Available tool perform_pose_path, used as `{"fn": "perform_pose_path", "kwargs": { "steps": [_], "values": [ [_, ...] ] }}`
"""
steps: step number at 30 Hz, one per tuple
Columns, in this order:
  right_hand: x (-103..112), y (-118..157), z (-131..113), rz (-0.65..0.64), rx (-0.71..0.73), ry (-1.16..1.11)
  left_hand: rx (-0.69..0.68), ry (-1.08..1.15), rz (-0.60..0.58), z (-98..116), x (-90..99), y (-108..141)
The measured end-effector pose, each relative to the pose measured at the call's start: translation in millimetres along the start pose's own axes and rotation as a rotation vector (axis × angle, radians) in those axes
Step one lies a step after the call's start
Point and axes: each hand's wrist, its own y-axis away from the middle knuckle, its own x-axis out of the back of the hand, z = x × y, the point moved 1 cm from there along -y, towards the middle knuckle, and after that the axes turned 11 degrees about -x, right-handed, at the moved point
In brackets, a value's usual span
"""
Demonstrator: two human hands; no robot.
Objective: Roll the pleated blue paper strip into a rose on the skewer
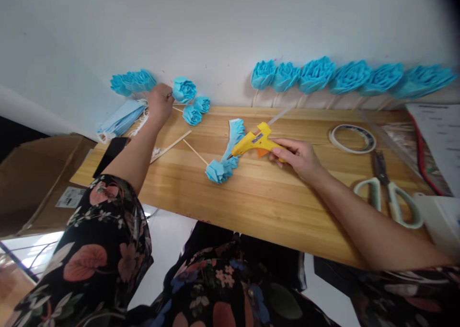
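Note:
My right hand grips a yellow glue gun with an orange trigger and a clear glue stick out of its back. Its nozzle points left, touching or just over a fringed blue crepe paper strip. The strip's lower end meets a partly formed blue paper flower on a thin wooden stick, lying on the table. At the back left, my left hand is closed, fingertips beside a blue paper flower. What they pinch, if anything, is hidden. Two smaller blue flowers lie just right of it.
Several finished blue flowers lean on the wall at right, more at left. Face masks, a black phone and a flat wooden stick lie left. A tape roll and scissors lie right.

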Motion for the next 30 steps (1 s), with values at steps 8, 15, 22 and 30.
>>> {"fn": "perform_pose_path", "kwargs": {
  "steps": [8, 15, 22, 30],
  "values": [
    [1.2, -0.3, 0.5, 0.005, -0.005, 0.010, -0.033, 0.024, -0.039, 10.5, -20.9, -34.2],
    [1.7, 1.0, -0.1, 0.005, -0.005, 0.025, -0.077, 0.056, -0.071, 3.8, -30.4, -36.1],
    [2.1, 1.1, 3.5, 0.013, -0.021, 0.016, 0.022, -0.023, -0.138, 14.6, -34.1, -28.6],
    [2.1, -0.3, 3.3, 0.001, -0.010, 0.033, 0.072, 0.099, -0.055, 0.7, -34.8, -19.5]
  ]
}}
